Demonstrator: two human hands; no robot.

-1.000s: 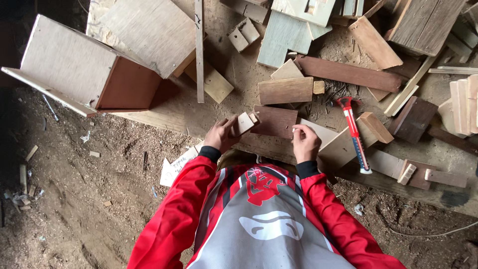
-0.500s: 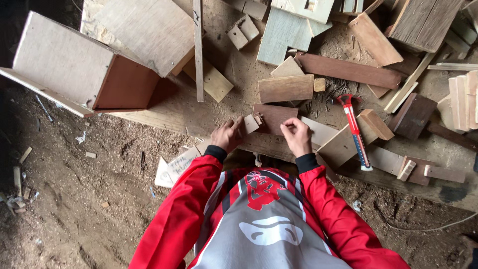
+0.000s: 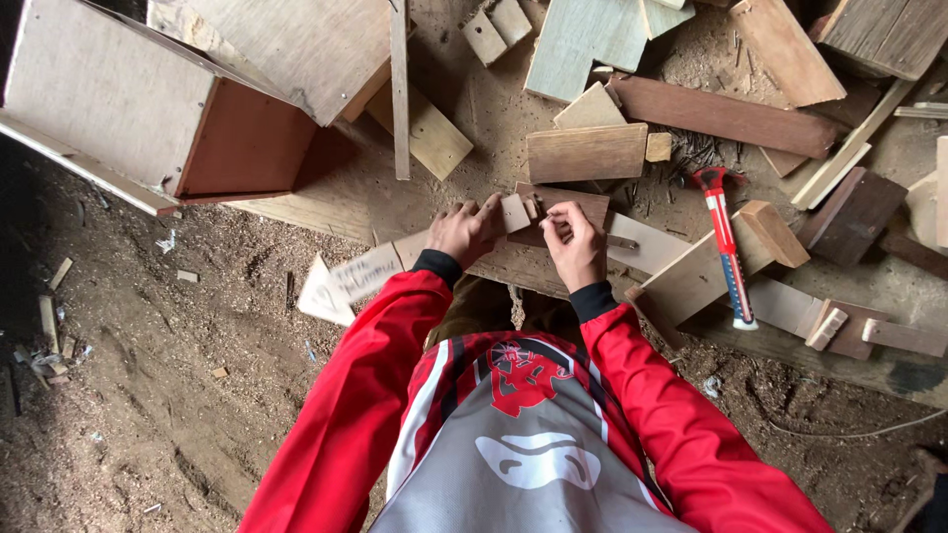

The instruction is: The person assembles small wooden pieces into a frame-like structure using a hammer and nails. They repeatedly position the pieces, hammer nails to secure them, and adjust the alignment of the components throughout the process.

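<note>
My left hand [image 3: 464, 231] grips a small pale wooden block [image 3: 514, 212] over a dark brown board [image 3: 583, 204]. My right hand [image 3: 573, 242] sits just right of the block, fingers pinched together at its edge; whatever small thing it pinches is too tiny to make out. Both hands nearly touch. Red sleeves and a grey-and-red shirt fill the lower view. A red-handled hammer [image 3: 726, 237] lies to the right of my right hand, apart from it.
Scrap boards lie all around: a brown plank [image 3: 587, 152], a long reddish plank [image 3: 726, 115], a pale block [image 3: 434, 138], a thin upright slat [image 3: 399, 89]. A large wooden box [image 3: 148, 109] stands at upper left. Sawdust-covered dirt floor [image 3: 178, 375] spreads left.
Both hands have drawn closer together; the left hand brought the small block rightward and the right hand moved in to meet it, its fingers now pinched at the block.
</note>
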